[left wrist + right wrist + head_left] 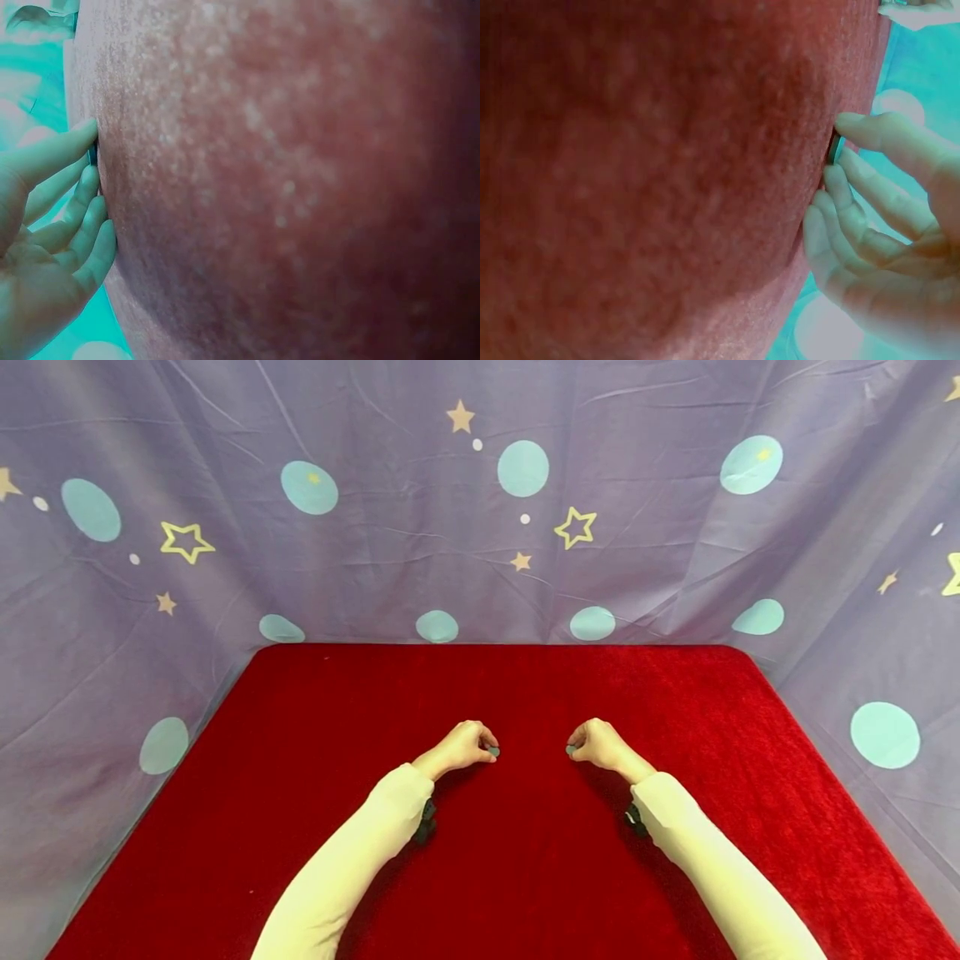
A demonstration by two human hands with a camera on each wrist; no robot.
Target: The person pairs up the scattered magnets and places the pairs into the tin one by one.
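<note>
Near the middle of the red cloth, my left hand pinches a small grey-green disc between thumb and fingertips. Across a short gap, my right hand holds a similar disc the same way, so the two discs face each other. In the right wrist view, that disc shows as a thin dark edge between thumb and index finger, close to the cloth. The left wrist view shows only a sliver of the other disc; fingers cover the rest. The lower fingertips of both hands are right at the cloth.
A red velvety cloth covers the table. Purple curtains with stars and blue dots hang behind and along both sides. Dark devices sit under each wrist, the left one and the right one, below pale sleeves.
</note>
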